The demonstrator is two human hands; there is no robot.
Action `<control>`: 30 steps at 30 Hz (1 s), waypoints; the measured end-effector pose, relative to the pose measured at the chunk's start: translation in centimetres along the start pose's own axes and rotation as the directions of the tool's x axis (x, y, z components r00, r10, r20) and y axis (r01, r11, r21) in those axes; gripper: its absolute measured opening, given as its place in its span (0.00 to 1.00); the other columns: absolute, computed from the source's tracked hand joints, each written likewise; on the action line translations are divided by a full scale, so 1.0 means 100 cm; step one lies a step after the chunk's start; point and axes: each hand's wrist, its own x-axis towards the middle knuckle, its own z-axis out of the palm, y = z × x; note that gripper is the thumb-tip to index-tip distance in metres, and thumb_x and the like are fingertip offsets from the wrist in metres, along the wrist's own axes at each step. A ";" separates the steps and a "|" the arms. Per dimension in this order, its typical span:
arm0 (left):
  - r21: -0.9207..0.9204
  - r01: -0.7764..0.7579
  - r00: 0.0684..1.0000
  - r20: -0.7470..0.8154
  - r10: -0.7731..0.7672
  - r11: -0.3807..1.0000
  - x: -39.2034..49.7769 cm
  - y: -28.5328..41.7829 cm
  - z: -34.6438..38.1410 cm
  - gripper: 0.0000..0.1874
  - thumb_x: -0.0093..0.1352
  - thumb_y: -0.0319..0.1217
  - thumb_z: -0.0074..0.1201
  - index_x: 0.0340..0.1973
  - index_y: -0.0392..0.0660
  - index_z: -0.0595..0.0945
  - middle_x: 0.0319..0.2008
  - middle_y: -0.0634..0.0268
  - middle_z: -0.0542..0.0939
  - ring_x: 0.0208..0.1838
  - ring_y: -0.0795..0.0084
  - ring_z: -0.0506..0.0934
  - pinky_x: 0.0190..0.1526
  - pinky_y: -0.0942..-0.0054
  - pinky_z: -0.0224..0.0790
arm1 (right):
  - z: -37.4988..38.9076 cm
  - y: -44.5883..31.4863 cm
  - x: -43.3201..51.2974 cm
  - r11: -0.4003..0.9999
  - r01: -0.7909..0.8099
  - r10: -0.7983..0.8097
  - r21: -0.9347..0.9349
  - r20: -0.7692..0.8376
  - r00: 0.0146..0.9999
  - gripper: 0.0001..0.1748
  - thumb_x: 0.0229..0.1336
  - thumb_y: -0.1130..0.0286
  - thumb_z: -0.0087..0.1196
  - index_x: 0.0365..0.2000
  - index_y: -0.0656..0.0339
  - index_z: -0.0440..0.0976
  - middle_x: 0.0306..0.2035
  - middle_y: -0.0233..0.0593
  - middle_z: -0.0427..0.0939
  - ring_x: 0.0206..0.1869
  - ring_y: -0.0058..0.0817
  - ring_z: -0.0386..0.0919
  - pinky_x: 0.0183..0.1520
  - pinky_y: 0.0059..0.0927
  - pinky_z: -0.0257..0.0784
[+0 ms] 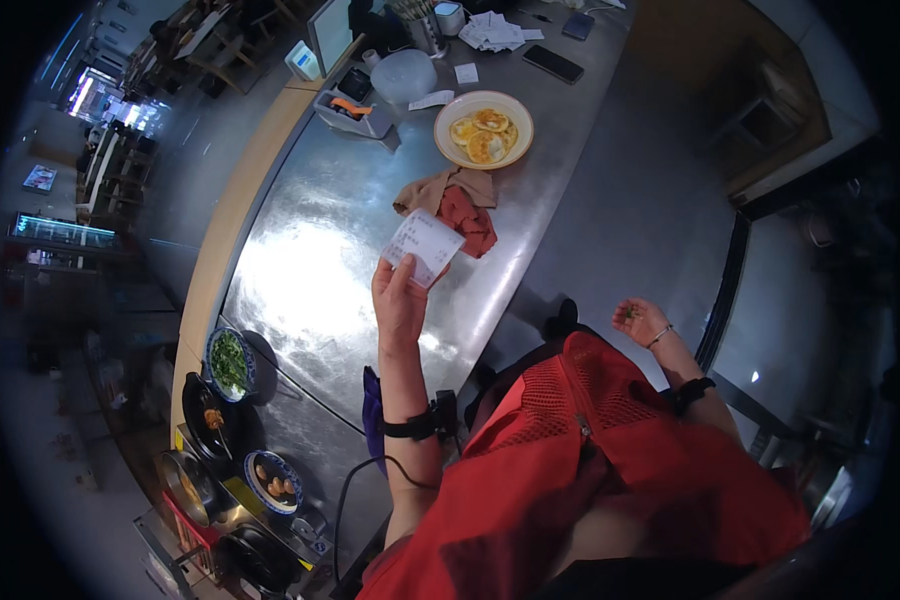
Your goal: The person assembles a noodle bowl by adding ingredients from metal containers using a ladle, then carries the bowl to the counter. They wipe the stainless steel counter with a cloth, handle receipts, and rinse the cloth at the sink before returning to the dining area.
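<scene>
My left hand (401, 300) grips a printed paper slip (423, 246) by its lower edge, thumb on top, above the stainless steel counter (330, 180). Just beyond the slip lie a brown cloth (427, 192) and a red cloth (468, 223), crumpled together. Farther up stands a white bowl (441, 142) with a brown rim, holding several fried eggs or small pancakes (487, 146). My right hand (637, 321) is away from the counter, palm up with curled fingers, and small green bits (630, 312) lie in it.
A bowl of chopped greens (229, 361), a black pan (199, 405), a bowl of eggs (274, 480) and a metal pot (187, 487) stand at the lower left. A phone (553, 64), papers (491, 31), a grey bin (352, 120) and a plastic bowl (403, 76) are at the far end.
</scene>
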 end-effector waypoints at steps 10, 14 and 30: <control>-0.097 0.206 0.973 0.131 -0.193 0.974 0.082 -0.129 0.184 0.15 0.71 0.21 0.47 0.54 0.34 0.75 0.53 0.54 0.80 0.56 0.61 0.79 0.60 0.60 0.72 | 0.045 -0.164 -0.005 0.994 0.095 -0.072 -0.062 0.303 0.950 0.14 0.66 0.65 0.48 0.33 0.65 0.77 0.32 0.42 0.81 0.36 0.37 0.82 0.47 0.41 0.80; 0.227 0.455 0.853 0.168 -0.495 0.861 0.090 -0.181 0.208 0.12 0.71 0.22 0.49 0.49 0.36 0.78 0.43 0.60 0.83 0.44 0.72 0.82 0.49 0.73 0.76 | 0.050 -0.195 0.007 0.998 0.047 -0.053 0.030 0.253 0.966 0.14 0.66 0.64 0.49 0.32 0.64 0.77 0.32 0.42 0.81 0.35 0.35 0.82 0.46 0.40 0.80; 0.748 0.333 0.708 0.203 -0.676 0.574 0.291 -0.330 0.286 0.14 0.66 0.21 0.46 0.47 0.34 0.77 0.42 0.57 0.80 0.42 0.67 0.78 0.46 0.67 0.72 | -0.074 -0.327 -0.065 0.755 0.637 -0.564 0.158 -0.338 0.753 0.23 0.66 0.50 0.53 0.25 0.58 0.73 0.23 0.36 0.76 0.22 0.26 0.73 0.24 0.26 0.67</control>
